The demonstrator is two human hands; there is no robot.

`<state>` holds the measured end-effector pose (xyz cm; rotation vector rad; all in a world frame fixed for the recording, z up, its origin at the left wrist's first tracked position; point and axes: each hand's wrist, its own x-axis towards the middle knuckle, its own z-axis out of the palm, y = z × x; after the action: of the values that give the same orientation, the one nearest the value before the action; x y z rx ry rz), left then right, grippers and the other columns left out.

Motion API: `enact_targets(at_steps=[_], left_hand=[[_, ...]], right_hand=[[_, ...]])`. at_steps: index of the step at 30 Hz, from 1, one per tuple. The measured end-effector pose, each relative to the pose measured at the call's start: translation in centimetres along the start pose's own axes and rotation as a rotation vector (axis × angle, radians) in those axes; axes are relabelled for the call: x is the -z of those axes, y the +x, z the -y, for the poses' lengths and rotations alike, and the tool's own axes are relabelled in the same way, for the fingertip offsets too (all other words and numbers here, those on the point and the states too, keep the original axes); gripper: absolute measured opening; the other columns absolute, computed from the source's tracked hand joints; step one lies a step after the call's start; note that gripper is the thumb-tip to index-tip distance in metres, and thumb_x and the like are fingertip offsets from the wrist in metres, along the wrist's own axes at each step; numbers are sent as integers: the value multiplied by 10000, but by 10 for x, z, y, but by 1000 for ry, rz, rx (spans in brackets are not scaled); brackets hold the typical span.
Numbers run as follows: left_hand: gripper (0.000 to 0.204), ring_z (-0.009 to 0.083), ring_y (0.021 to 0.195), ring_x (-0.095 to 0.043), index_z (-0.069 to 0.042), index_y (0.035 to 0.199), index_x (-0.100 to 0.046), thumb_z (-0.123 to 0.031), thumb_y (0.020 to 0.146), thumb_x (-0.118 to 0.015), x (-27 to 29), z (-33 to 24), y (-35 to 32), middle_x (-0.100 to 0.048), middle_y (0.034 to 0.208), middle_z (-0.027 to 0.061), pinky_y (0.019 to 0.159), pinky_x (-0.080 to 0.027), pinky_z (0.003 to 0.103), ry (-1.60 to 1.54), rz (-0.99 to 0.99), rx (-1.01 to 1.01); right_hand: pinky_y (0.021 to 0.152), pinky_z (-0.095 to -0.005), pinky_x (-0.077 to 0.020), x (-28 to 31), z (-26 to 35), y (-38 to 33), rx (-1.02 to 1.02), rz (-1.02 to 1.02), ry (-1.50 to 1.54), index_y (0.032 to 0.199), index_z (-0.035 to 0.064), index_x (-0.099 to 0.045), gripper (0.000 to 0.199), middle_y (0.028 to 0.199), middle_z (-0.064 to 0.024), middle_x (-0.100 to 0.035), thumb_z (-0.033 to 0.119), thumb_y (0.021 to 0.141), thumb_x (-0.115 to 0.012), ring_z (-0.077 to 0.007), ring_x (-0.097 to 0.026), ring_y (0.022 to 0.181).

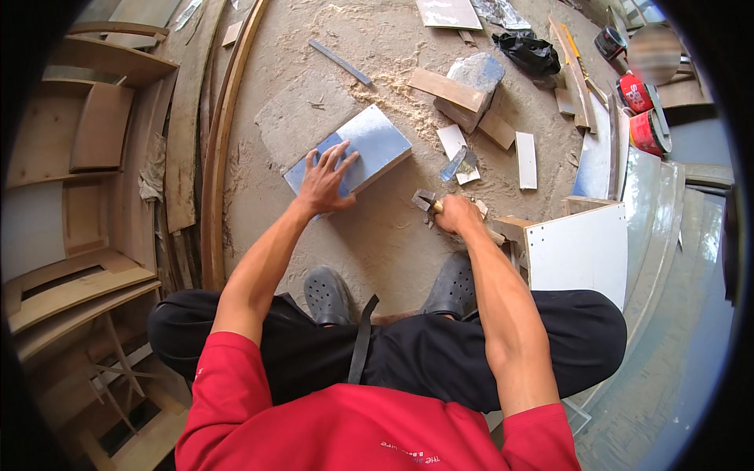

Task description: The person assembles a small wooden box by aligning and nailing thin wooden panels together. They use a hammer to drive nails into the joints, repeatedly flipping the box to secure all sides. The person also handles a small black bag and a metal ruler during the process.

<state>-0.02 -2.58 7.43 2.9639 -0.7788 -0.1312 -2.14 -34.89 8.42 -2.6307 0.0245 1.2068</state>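
Workshop floor, thick with sawdust and offcuts. Your left hand lies flat, fingers spread, on the blue-faced board ahead of your knees. Your right hand is clenched on a hammer, just right of the board. Board looks unmarked, so likely early.

**Blue, Red and Sawdust Tan**

The board under the left hand has a pale grey-blue face and tan edge. The hammer in the right hand is dark grey. Far right, the tins are red; near right, a panel is white.
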Motion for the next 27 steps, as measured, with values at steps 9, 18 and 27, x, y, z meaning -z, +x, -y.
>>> enact_targets(at_steps=[9,18,27], left_hand=[[271,305,954,-702,-122,1002,-766,-339,859,-689,18,69,85,-743,1003,98,869,-532,398,-443,-307,845],[435,310,966,-702,-40,940,-763,-448,794,-728,-1,124,135,-729,1046,157,853,-544,406,-506,-52,1318],[332,276,632,-679,23,761,-723,-298,739,-640,-10,157,134,-689,703,159,627,-517,385,-518,24,1229]], right_hand=[[885,-467,-527,-14,-10,10,16,-80,113,1020,38,-723,329,1055,-243,-691,238,762,-687,-398,-666,1017],[923,-447,-517,-9,-8,7,-3,-25,118,1014,61,-744,282,1109,-225,-685,235,803,-673,-382,-655,1066],[911,-437,-525,-15,-19,10,20,-32,213,1020,129,-747,268,1080,-180,-702,234,779,-696,-358,-661,1050]])
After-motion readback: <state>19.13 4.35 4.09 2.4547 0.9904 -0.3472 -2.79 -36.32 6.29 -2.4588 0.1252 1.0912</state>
